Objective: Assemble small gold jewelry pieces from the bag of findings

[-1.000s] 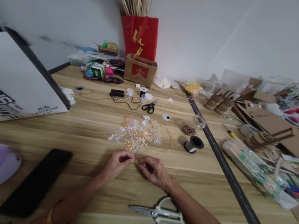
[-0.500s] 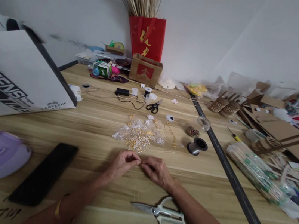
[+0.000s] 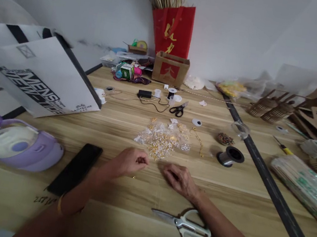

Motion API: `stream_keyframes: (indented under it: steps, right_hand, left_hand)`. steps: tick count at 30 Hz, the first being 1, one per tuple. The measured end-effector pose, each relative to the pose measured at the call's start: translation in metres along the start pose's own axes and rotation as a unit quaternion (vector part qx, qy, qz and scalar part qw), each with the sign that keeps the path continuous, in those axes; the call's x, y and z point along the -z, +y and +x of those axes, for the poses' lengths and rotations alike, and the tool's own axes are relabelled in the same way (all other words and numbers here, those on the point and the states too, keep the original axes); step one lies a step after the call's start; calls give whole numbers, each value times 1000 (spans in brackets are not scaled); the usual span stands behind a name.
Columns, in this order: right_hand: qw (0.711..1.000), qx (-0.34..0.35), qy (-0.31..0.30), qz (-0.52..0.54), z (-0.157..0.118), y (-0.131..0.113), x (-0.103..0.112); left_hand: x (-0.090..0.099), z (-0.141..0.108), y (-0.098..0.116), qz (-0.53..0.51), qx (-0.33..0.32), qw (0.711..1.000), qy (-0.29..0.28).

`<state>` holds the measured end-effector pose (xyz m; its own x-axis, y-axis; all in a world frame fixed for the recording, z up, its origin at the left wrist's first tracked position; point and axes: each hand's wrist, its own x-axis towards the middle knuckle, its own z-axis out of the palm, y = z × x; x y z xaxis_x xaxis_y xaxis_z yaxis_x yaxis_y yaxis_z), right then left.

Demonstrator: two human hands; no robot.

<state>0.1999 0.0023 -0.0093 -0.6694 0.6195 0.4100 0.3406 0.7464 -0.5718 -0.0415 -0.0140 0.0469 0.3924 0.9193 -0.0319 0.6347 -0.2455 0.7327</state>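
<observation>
My left hand is curled at the near left edge of a pile of small gold and clear beads; its fingers are bent inward and whatever they hold is hidden. A tiny gold piece lies on the wood just below that hand. To the right, my right hand rests on the table with its fingers curled together, their contents out of sight. Faint clear thread seems to run down from between the hands. Scissors with pale handles lie in front of my right forearm.
Beyond the pile are black scissors, a gold chain, a wire spool and a tipped jar of beads. A phone and a purple-and-white container sit left. Wrapped sticks lie right.
My hands, fingertips together before, have moved apart, the left one toward the bead pile. The tiny gold piece now shows on the table. The view has turned left.
</observation>
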Motion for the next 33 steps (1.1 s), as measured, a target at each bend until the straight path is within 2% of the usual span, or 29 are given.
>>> stream_keyframes:
  steps: [3, 8, 14, 21, 25, 28, 30, 33]
  right_hand:
    - [1000, -7, 1, 5, 0, 1, 0]
    - [999, -17, 9, 31, -1, 3, 1]
    - [997, -44, 16, 57, -1, 4, 2]
    - [979, -131, 49, 150, 0, 6, 1]
    - [962, -173, 68, 200, 2, 8, 2]
    - [955, -185, 75, 217, 2, 9, 3]
    - [954, -184, 74, 223, 2, 9, 3]
    - [958, -174, 73, 218, 2, 8, 4]
  left_hand:
    - [-4, -21, -9, 136, -5, 990, -38]
    - [-9, -46, -15, 191, 0, 980, -64]
    - [-14, -46, -14, 242, -6, 968, -72]
    - [-16, -43, -11, 252, -19, 964, -78]
    - [-11, -36, -6, 240, -6, 967, -85]
    - [-7, -18, 0, 200, -27, 975, -92]
    - [-9, 0, 3, 143, -20, 986, -78]
    - [-20, 26, 6, -21, -2, 999, -37]
